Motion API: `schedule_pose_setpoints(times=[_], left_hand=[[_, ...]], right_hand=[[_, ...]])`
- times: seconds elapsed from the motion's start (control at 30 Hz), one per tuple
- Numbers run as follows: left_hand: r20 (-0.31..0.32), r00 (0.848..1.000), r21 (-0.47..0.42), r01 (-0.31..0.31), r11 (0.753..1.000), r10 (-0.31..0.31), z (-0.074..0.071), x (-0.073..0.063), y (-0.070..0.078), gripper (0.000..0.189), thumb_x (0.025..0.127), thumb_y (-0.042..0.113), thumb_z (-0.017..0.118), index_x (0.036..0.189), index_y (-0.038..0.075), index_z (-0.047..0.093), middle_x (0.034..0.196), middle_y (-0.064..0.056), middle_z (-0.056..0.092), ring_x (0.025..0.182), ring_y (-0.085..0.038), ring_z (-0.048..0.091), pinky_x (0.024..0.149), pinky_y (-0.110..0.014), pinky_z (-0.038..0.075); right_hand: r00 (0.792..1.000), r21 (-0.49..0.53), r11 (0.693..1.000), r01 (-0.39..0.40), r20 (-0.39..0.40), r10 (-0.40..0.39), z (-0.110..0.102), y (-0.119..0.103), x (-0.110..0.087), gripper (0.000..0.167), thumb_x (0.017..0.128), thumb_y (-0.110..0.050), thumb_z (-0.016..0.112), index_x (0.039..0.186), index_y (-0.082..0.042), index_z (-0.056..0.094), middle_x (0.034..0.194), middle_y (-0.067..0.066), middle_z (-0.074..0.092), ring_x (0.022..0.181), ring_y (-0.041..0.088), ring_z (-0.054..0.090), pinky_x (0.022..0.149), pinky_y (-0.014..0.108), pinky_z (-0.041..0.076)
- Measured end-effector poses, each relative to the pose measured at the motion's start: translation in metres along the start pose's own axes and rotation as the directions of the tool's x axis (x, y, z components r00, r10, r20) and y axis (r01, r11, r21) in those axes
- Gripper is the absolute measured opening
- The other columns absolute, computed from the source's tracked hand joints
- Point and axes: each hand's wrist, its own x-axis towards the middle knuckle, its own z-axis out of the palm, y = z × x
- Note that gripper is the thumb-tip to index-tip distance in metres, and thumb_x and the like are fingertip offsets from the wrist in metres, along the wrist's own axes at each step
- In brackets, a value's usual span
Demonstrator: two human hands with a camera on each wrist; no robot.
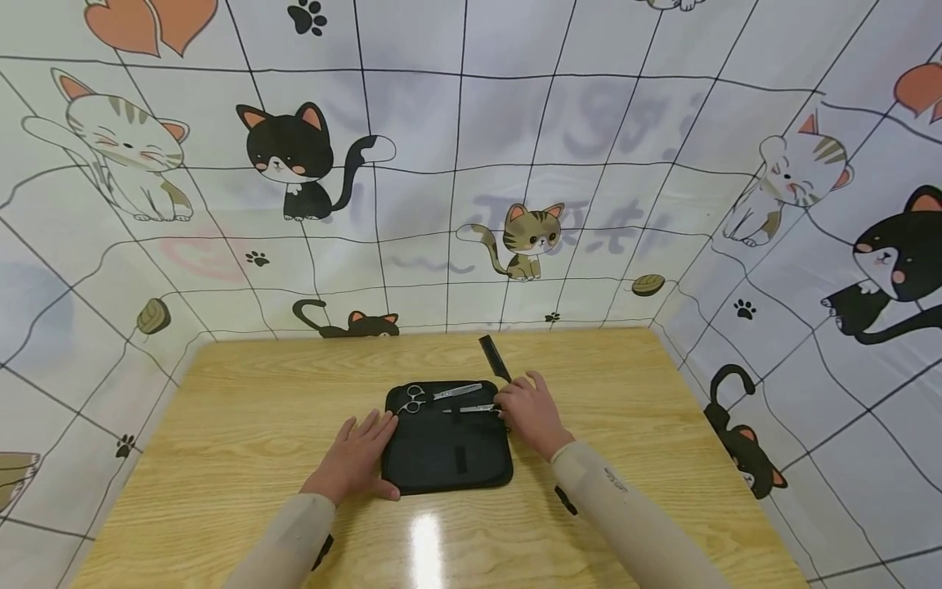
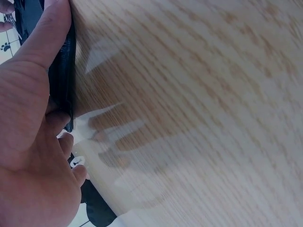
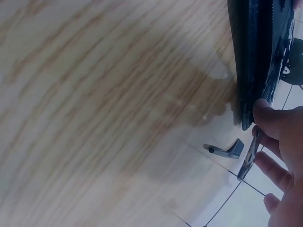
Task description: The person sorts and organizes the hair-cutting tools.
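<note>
A black zip case point(image 1: 434, 458) lies spread on the wooden table, with silver scissors point(image 1: 458, 391) and a second silver pair point(image 1: 471, 409) under its loops. My left hand point(image 1: 356, 456) rests its spread fingers on the case's left edge, thumb by the near corner; the left wrist view shows that thumb point(image 2: 49, 35) along the rim. At the far right corner, my right hand point(image 1: 533, 415) appears to pinch the narrow end of a black comb point(image 1: 495, 358), which points away from me. Its thumb point(image 3: 267, 116) touches the case's edge in the right wrist view.
Wood-grain table point(image 1: 280, 393) surrounds the case, glossy enough to mirror the hands. Behind and beside it hangs a white cloth point(image 1: 419, 245) printed with cats. A small dark grey piece point(image 3: 229, 150) shows near the right fingers, its kind unclear.
</note>
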Motion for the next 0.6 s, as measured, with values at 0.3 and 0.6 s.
schedule_pose_setpoints(times=[0.3,0.6], left_hand=[[0.008,1.000,-0.002,0.007,1.000,-0.007,-0.001,0.000,0.000,0.121,0.059,0.070,0.077,0.154,0.012,0.029,0.161,-0.006,0.028,0.151,-0.030,0.021,0.122,-0.056,0.014],[0.010,1.000,-0.008,0.011,1.000,-0.011,-0.001,0.000,-0.001,0.121,0.059,0.069,0.078,0.154,0.012,0.029,0.161,-0.006,0.029,0.151,-0.030,0.021,0.122,-0.056,0.014]], right_hand=[[0.998,-0.043,0.997,0.062,-0.003,-0.062,0.001,0.004,0.006,0.011,0.080,-0.026,0.081,0.091,-0.023,0.078,0.095,-0.007,0.075,0.098,0.019,0.064,0.109,0.049,0.038],[0.997,-0.067,0.995,0.074,0.040,-0.072,0.002,-0.001,0.012,0.012,0.080,-0.032,0.080,0.091,-0.028,0.078,0.097,-0.011,0.075,0.100,0.015,0.064,0.110,0.049,0.037]])
